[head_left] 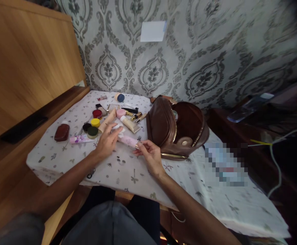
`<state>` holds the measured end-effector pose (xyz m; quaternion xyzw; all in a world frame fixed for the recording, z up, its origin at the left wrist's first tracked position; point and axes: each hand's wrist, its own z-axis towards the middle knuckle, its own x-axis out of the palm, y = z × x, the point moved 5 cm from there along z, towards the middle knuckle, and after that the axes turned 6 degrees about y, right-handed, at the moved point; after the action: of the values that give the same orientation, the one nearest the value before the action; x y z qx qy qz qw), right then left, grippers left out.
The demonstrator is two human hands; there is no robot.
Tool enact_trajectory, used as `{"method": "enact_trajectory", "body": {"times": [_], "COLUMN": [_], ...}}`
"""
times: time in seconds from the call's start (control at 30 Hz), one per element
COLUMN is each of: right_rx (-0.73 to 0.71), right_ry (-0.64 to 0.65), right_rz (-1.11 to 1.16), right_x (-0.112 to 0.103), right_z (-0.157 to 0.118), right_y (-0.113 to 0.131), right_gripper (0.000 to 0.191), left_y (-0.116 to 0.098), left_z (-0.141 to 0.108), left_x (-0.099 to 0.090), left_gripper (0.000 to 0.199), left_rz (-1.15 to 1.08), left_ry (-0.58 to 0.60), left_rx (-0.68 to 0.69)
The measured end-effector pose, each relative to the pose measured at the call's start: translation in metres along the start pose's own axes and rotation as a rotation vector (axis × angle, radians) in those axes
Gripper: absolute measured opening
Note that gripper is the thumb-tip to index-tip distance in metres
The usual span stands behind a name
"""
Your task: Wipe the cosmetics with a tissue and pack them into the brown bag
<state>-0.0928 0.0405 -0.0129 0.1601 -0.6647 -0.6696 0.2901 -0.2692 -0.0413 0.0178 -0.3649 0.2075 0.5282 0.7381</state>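
Observation:
A pale pink tube (pixel 128 141) lies between my two hands, just above the patterned cloth. My right hand (pixel 151 157) pinches its right end between thumb and fingers. At the other end, my left hand (pixel 105 143) presses a crumpled white tissue (pixel 119 130) against the tube, with its fingers closed on the tissue. Just beyond are a cream tube (pixel 130 125) and a peach-coloured tube (pixel 109 120). By my left wrist lie a dark green-lidded jar (pixel 92 132) and a purple-and-white tube (pixel 80 139). An unzipped brown leather bag (pixel 160 127) stands right of my right hand.
Further left is a red-brown bottle (pixel 62 132). Behind the hands sit a yellow jar (pixel 95 123), a red jar (pixel 97 114), a pink-lidded jar (pixel 120 113) and several small cosmetics. A wooden cabinet (pixel 33 61) borders the left; a patterned wall (pixel 174 68) stands behind.

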Motion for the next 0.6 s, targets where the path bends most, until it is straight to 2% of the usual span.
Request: {"method": "enact_trajectory", "body": {"times": [0.13, 0.2, 0.23, 0.33, 0.47, 0.6], "right_rx": [-0.003, 0.003, 0.014, 0.058, 0.069, 0.069], "right_ry": [-0.009, -0.015, -0.009, 0.019, 0.011, 0.018], "right_rz": [0.036, 0.077, 0.105, 0.196, 0.260, 0.275], "right_x": [0.000, 0.000, 0.000, 0.001, 0.001, 0.001], "right_z": [-0.002, -0.003, -0.003, -0.002, 0.000, 0.001], "right_y": [0.002, 0.003, 0.003, 0.003, 0.002, 0.001], "right_gripper": [0.040, 0.039, 0.038, 0.038, 0.039, 0.039], "left_y": [-0.059, -0.073, -0.073, -0.052, -0.004, 0.033], "left_z": [-0.014, -0.019, -0.020, -0.015, -0.003, 0.002], "left_x": [0.004, 0.006, 0.006, 0.003, -0.009, -0.018], "left_gripper": [0.044, 0.046, 0.046, 0.047, 0.043, 0.036], "left_rz": [-0.044, -0.033, -0.020, 0.025, 0.054, -0.062], "left_ry": [0.044, 0.062, 0.062, 0.050, 0.010, -0.080], "left_rx": [0.278, 0.328, 0.314, 0.201, 0.020, -0.210]}}
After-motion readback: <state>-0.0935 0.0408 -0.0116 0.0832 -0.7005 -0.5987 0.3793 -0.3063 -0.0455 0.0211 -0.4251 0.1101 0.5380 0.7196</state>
